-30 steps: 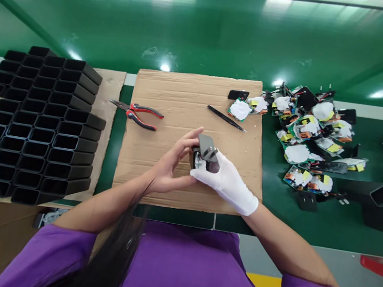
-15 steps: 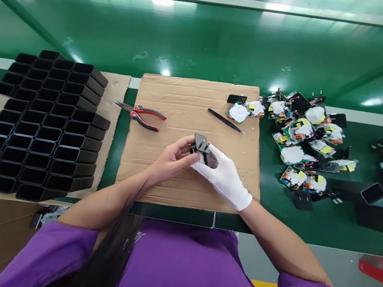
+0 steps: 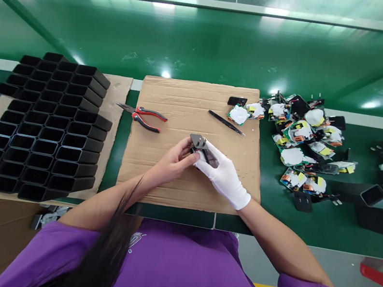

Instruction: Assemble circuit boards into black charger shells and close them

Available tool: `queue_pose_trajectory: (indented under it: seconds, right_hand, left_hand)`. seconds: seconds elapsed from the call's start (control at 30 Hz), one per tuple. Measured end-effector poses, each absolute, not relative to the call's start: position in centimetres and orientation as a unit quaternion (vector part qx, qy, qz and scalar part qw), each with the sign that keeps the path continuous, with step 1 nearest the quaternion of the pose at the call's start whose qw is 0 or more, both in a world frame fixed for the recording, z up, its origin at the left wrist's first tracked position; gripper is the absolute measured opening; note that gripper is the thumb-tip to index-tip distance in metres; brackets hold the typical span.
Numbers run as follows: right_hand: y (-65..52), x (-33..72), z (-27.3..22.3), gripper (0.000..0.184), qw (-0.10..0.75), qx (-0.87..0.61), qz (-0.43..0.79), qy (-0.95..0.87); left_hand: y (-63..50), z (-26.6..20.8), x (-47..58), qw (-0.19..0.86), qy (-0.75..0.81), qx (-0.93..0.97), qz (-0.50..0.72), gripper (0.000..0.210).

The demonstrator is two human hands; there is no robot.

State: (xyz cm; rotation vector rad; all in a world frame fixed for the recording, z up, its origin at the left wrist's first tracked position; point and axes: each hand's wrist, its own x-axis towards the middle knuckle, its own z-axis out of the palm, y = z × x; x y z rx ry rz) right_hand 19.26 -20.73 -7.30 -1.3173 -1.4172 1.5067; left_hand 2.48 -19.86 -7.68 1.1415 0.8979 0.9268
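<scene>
Head view: bare left hand (image 3: 169,165) and white-gloved right hand (image 3: 223,177) pinch 1 dark pronged plug piece (image 3: 195,140) between them over cardboard sheet (image 3: 187,103); red-handled pliers (image 3: 136,116) beyond left hand, black tweezers (image 3: 225,121) beyond right hand.

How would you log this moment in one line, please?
left hand: bare, holding plug; right hand: gloved, holding plug; pliers: untouched; cardboard: beneath hands

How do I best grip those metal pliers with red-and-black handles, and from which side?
Likely across both handles, from the right, nearest the bare left hand: they splay rightward on the brown cardboard sheet, while the slim nose points left.
</scene>
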Motion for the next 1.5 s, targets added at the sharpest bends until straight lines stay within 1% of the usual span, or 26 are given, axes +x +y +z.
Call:
queue_pose_trajectory:
  seconds: [0.13,0.3,0.47,0.57,0.63,0.67,0.8,0.97,1.0,1.07,1.13,1.2,1.23,1.37,1.5]
  right_hand:
    - [-20.8,19.2,-7.8,0.070,0.346,-0.507,0.574,-0.542]
    - [-21.1,19.1,-7.9,0.065,0.346,-0.514,0.536,-0.573]
    - [-20.9,19.2,-7.5,0.062,0.347,-0.525,0.506,-0.590]
    - [-20.3,19.9,-6.8,0.069,0.321,-0.512,0.507,-0.615]
    - [-19.9,20.6,-6.3,0.077,0.298,-0.474,0.546,-0.624]
    - [-19.8,20.9,-6.1,0.077,0.294,-0.452,0.572,-0.618]
    - [-19.7,21.2,-6.1,0.065,0.316,-0.423,0.639,-0.559]
    - [-20.0,20.7,-6.6,0.063,0.319,-0.440,0.612,-0.574]
    - [-20.1,20.7,-6.6,0.062,0.317,-0.436,0.607,-0.584]
    - [-20.1,20.7,-6.5,0.060,0.311,-0.424,0.608,-0.595]
    - [-20.0,20.9,-6.2,0.057,0.325,-0.422,0.611,-0.586]
    - [-20.0,21.1,-5.8,0.053,0.358,-0.428,0.605,-0.567]
    - [-19.9,21.2,-5.6,0.051,0.372,-0.432,0.602,-0.559]
    - [-20.0,21.4,-4.9,0.050,0.405,-0.451,0.582,-0.542]
    - [-20.0,21.3,-4.9,0.049,0.414,-0.470,0.565,-0.537]
  left_hand:
    - [-19.9,-7.6,2.4,0.657,0.399,0.506,0.392,0.054]
    - [-20.3,-7.6,2.4,0.653,0.411,0.495,0.399,0.058]
    - [-20.1,-7.8,2.6,0.651,0.411,0.484,0.417,0.052]
    - [-19.3,-8.1,2.3,0.675,0.405,0.443,0.428,0.055]
    - [-18.8,-8.2,2.1,0.687,0.413,0.403,0.441,0.059]
    - [-18.6,-8.3,2.0,0.689,0.417,0.385,0.450,0.061]
    - [-18.6,-8.6,2.0,0.693,0.416,0.365,0.462,0.065]
    - [-19.2,-8.4,2.3,0.641,0.430,0.458,0.441,0.080]
    - [-19.3,-8.3,2.3,0.625,0.440,0.471,0.440,0.079]
    - [-19.3,-8.2,2.3,0.600,0.454,0.482,0.450,0.072]
    - [-19.4,-8.1,2.3,0.593,0.451,0.471,0.472,0.065]
    - [-19.3,-7.9,2.2,0.626,0.431,0.430,0.487,0.065]
    - [-19.3,-7.8,2.1,0.654,0.419,0.403,0.484,0.068]
    - [-18.9,-6.9,1.8,0.753,0.393,0.299,0.434,0.094]
    - [-18.6,-6.3,1.4,0.779,0.403,0.232,0.420,0.097]
